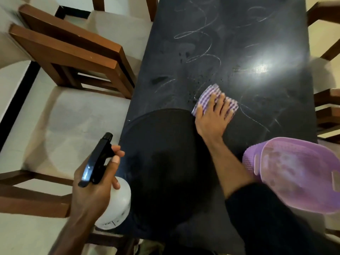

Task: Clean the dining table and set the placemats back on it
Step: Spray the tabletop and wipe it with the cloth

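I count one dark desk (239,43), smeared and wet. Right hand (211,115) spread flat on one checked cloth (211,92), mid-desk. Left hand (95,183) grips one spray bottle (116,203). One round black placemat (165,162) near edge; one purple basket (298,173).

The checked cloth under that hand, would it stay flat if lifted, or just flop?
Probably flop: the checked cloth lies folded in soft layers under the right hand, bending to the flat fingers. It looks thin, so likely light. On the dark table, with spray droplets nearby, it should slide easily when pushed.
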